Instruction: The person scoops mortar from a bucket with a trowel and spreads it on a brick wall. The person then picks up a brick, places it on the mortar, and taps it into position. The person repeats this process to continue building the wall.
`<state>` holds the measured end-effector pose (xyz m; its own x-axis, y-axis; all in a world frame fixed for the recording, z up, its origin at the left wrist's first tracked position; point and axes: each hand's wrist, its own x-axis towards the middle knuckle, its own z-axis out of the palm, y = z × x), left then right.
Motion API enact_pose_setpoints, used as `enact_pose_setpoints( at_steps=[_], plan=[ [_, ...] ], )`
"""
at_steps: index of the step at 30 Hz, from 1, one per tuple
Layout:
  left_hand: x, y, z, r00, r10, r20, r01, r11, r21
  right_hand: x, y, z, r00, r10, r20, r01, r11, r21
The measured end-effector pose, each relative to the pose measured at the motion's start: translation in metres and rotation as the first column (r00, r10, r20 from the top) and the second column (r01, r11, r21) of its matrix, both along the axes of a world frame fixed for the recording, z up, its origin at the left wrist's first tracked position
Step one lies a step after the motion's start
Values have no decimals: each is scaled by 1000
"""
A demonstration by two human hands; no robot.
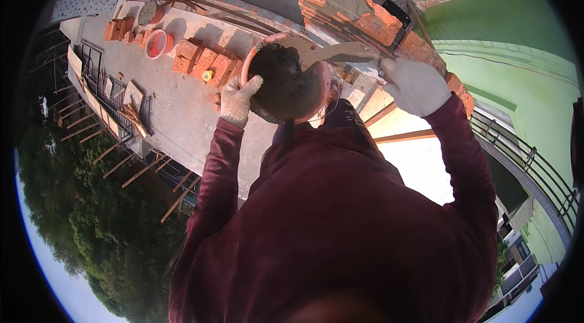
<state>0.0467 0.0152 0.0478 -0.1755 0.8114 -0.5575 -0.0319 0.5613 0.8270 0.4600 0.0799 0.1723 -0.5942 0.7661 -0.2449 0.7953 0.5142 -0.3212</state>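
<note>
The person wears a deep maroon top (347,219) with soft folds across the front and long, wrinkled sleeves (460,149) reaching the wrists. Off-white, knit-looking gloves (417,87) cover the left grip (240,98) and right grip (409,79). The trousers (340,117) are dark, with small pale marks on one leg.

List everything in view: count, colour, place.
Bucket: 1, pinkish, centre
Mortar: one mass, grey, in bucket
Trowel: 1, brownish, blade over bucket
Brick wall: 1, orange, upper right
Dark object: 1, black, by wall
Loose bricks: many, orange, left of bucket
Small item: 1, yellow, among loose bricks
Far buckets: 2, reddish, upper left
Wood pieces: several, brown, left and right
Railings: several, dark, both sides
Building: 1, green, right
Trees: many, green, lower left
Sleeves: 2, maroon, forearms
Left hand: 1, whitish glove, bucket rim
Right hand: 1, whitish glove, trowel handle
</note>
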Motion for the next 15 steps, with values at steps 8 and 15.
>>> enact_pose_setpoints(
  at_steps=[8,15],
  plan=[
    [22,54,54,980,-182,-80,188,979,74,-111,-24,-109,995,-15,101,2,991,135],
    [31,77,63,910,-321,-262,357,929,101,-97,-9,-65,994,-61,89,59,998,23]
  ],
)
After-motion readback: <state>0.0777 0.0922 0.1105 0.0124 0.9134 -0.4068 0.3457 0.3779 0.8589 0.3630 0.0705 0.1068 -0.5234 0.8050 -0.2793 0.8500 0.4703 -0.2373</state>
